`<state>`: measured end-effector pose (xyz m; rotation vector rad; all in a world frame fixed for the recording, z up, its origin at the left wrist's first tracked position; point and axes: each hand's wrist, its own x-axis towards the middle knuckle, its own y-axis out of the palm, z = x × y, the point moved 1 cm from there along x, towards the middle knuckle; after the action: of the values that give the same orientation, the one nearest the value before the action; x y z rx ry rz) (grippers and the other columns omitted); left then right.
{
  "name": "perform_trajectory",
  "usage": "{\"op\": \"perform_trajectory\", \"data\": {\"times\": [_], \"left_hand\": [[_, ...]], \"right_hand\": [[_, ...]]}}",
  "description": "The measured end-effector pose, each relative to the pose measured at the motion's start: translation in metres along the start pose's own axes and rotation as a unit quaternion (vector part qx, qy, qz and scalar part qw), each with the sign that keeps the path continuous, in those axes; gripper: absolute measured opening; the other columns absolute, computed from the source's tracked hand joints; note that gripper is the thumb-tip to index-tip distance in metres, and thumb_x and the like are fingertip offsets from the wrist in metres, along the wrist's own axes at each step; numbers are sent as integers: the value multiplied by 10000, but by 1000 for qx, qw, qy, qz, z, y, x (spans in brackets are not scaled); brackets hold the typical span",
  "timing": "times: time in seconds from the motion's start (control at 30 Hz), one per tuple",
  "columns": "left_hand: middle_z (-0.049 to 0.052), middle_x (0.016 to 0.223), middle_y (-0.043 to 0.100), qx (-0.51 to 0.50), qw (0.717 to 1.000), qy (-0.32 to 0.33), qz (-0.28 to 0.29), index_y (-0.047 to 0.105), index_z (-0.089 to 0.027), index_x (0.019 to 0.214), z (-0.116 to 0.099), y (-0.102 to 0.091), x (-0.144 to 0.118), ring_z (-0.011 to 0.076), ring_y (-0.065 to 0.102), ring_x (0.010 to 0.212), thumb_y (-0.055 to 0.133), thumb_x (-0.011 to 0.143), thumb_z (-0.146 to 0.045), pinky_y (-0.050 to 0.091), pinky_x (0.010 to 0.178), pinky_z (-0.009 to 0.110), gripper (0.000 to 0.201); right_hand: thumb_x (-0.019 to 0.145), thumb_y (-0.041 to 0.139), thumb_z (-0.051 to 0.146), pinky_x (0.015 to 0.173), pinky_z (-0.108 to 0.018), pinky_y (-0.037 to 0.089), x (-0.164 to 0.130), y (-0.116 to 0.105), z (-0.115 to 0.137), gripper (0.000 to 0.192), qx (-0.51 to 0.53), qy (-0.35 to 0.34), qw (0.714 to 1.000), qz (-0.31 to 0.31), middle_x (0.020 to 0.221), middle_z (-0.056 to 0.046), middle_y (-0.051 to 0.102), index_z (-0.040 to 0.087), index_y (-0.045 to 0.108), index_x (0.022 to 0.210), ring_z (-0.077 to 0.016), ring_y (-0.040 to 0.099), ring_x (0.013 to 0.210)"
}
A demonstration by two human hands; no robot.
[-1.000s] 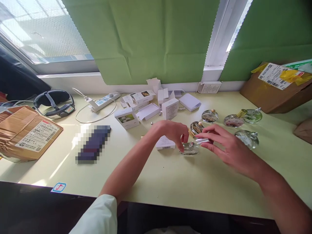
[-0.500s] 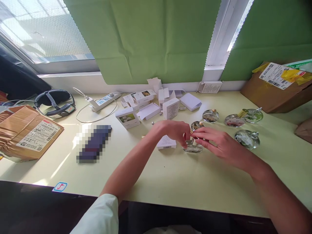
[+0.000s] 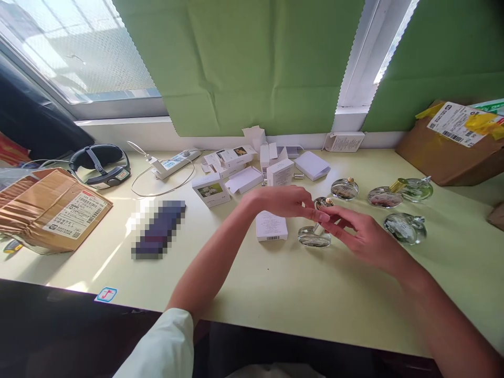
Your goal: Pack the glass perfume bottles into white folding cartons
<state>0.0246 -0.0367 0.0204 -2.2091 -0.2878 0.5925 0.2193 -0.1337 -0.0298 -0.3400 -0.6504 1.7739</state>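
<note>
Fitting a silver cap onto a round glass perfume bottle

Left hand point(image 3: 285, 202) and right hand point(image 3: 360, 236) meet fingertip to fingertip right above the clear glass bottle point(image 3: 314, 237), which lies flat on the tabletop point(image 3: 275, 283) just beside a white barcode box point(image 3: 271, 226). Both hands look pinched around a small silver cap point(image 3: 319, 227) at the bottle's neck, though fingers hide the exact contact. I'd say keep the bottle pinned so it can't roll, line the cap up straight with the neck, and go gentle; glass is slick. Other round bottles point(image 3: 344, 189) sit well apart to the right, so mind your elbow.
</note>
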Motion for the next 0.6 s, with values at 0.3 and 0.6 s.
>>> {"op": "perform_trajectory", "data": {"times": [0.3,0.6], "left_hand": [[72,1007,665,12,1000,2,3,705,-187,980,0,8,9,169,573,798,338,918,-673,394,689,277,612],[78,977,657,32,999,18,15,661,-162,868,3,10,12,143,541,725,390,933,-578,357,614,272,500]], "right_hand": [[924,566,528,750,-316,547,1,-1,-8,420,40,29,999,4,1110,-55,708,274,597,1257,-211,685,900],[913,590,526,798,-315,532,2,1,-9,386,65,38,997,21,1146,-55,689,275,590,1206,-222,659,1020]]}}
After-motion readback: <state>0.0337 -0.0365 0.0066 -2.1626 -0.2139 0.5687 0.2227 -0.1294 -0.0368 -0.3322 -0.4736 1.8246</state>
